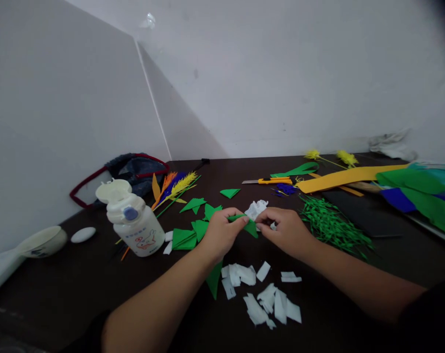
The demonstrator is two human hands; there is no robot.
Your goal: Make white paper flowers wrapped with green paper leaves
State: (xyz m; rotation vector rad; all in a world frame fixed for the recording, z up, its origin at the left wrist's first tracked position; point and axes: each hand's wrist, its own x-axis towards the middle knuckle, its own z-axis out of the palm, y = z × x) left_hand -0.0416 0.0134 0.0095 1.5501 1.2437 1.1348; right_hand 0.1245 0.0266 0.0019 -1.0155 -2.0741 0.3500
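Observation:
A folded green paper piece (pixel 250 226) is pinched between the thumb and fingers of my left hand (pixel 219 231). At its right edge, the fingertips of my right hand (pixel 285 229) are closed in a pinch; the exact contact is partly hidden. Just behind my hands lies a crumpled white paper (pixel 256 209). More cut green pieces (pixel 184 239) lie left of my left hand, some partly under the forearm, and a single green triangle (pixel 230 193) rests farther back. Several white paper scraps (pixel 274 301) are scattered on the dark table in front of my hands.
On the left stand a white bottle (pixel 141 228) with its lid up, a white ladle-like scoop (pixel 45 241) and a white oval object (pixel 83 235). Behind are coloured paper stalks (pixel 178 189). A yellow utility knife (pixel 274 181), blade out, and a green shred pile (pixel 332 223) lie right.

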